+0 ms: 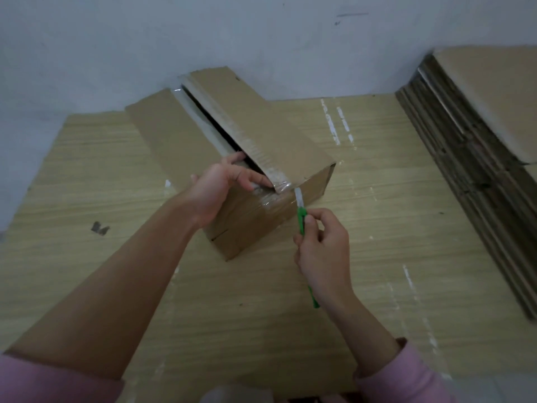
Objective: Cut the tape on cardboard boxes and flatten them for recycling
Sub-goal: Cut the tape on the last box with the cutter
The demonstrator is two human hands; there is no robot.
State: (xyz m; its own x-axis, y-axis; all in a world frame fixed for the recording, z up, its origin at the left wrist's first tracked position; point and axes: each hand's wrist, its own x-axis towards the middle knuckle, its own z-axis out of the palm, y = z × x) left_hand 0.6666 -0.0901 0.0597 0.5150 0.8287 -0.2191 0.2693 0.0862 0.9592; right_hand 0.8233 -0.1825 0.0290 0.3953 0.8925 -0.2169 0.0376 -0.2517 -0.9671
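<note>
Box: a cardboard box (255, 216) stood on the wood-grain worktop (87, 175), near the wall, one corner turned toward the person.
Top flaps: the right flap (255, 123) tilted upward, the left flap (171, 135) lay lower, with a dark gap open between them.
Tape: clear tape (273, 196) wrinkled over the near end of the seam and down the front face.
Left hand: the left hand (215, 190) gripped the near top edge of the box, fingers curled at the seam.
Right hand: the right hand (322, 248) held a green utility knife (302, 216), its blade extended and its tip at the box's near top edge, just right of the tape.
Stack: flattened cardboard (476, 158) lay piled at the right, well apart from the box.
Sleeves: pink, pushed up both forearms.
</note>
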